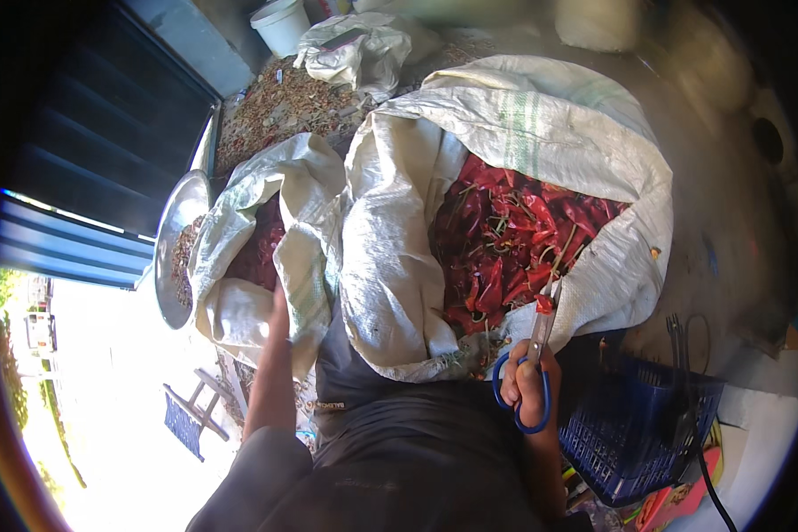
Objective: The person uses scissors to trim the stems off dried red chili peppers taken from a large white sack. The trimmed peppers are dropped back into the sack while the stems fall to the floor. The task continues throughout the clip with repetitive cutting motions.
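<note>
My right hand (527,379) grips a pair of scissors (542,326) by their blue handles, blades pointing away from me. A small red pepper piece (544,304) is at the blades, and long thin stalks reach up beyond them. Past the blades, a large white woven sack (399,253) with a rolled-down rim holds many dried red chili peppers (499,246). My left forearm (269,372) reaches into a smaller white woven sack (306,259) on the left. Dark red peppers (261,249) show inside it. The sack's fold hides my left hand.
Left of the small sack stands a metal bowl (173,259) with small bits inside. Scattered debris (286,100) covers the floor behind. A blue plastic crate (628,425) and black cable (705,465) are at my right. A folding stool (196,412) stands at lower left.
</note>
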Motion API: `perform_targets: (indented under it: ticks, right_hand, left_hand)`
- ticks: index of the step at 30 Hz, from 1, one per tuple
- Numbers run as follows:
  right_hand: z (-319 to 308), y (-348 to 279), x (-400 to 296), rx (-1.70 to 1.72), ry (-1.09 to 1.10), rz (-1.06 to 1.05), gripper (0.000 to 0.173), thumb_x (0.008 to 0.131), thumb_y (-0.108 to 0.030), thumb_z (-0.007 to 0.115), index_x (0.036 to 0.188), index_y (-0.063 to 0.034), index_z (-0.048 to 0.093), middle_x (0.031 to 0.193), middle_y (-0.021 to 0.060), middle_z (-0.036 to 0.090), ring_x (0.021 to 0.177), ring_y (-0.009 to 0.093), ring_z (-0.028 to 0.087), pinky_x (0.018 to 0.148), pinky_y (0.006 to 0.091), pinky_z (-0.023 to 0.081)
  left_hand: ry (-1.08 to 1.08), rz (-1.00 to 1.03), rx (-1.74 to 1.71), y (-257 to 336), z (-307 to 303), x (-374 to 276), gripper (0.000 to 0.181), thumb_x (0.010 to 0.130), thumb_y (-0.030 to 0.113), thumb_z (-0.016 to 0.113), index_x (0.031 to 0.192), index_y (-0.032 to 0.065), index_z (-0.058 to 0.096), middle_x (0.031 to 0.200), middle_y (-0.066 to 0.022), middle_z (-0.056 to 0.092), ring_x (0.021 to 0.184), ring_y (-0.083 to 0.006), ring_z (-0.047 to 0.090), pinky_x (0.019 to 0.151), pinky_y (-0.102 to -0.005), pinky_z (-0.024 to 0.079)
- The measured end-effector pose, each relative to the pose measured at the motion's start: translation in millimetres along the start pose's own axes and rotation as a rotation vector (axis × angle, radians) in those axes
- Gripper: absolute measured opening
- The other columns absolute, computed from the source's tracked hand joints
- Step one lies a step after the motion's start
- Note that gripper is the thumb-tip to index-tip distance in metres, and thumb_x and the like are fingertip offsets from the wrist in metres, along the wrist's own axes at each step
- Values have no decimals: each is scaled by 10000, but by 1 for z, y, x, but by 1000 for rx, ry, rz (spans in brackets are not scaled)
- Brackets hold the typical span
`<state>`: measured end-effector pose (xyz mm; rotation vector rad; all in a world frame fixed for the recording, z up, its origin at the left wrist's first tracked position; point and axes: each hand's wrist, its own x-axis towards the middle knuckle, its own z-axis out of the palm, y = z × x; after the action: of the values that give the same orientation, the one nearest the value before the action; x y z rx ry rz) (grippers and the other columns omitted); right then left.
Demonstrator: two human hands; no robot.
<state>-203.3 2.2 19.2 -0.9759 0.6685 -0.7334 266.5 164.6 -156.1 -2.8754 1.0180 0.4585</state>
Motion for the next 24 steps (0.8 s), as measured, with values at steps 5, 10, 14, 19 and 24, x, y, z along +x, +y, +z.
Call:
perform_targets:
  ticks: [5,10,14,19,24]
  right_hand:
    - [-11,1,-10,47,59,42,394,956,-417,624,1052,-56,500,657,-3,455,496,48,399,447,207,333]
    - [-15,-2,-11,122,47,83,196,995,-259,573,1067,-87,511,700,-35,456,521,36,401,450,213,329]
    - [-26,5,-26,315,202,-78,278,999,-333,573,1128,-97,500,733,-8,473,550,53,425,475,224,348]
    - [-44,25,-41,755,184,-386,532,997,-574,437,1263,-114,464,979,60,554,889,187,557,818,392,462]
    - [-28,19,-42,881,280,-264,728,920,-681,479,1345,-94,412,1180,138,554,1081,289,531,1041,518,374]
  left_hand:
    - [4,-58,-41,-8,43,-17,304,930,209,575,1212,125,654,1128,-153,659,979,-318,645,866,-406,512]
    - [442,21,-285,-9,-37,-7,331,945,162,537,1258,116,634,1178,-166,652,1029,-310,648,885,-396,510]
    - [816,177,-284,110,-138,-46,232,946,121,593,1150,82,695,1040,-117,722,909,-240,697,781,-368,549]
    - [757,554,-531,232,-168,-99,190,936,92,662,1116,49,703,1045,-84,730,892,-156,687,767,-291,547]
    - [230,902,-469,330,-104,-116,278,840,200,766,1045,34,679,873,-154,712,733,-290,699,662,-394,556]
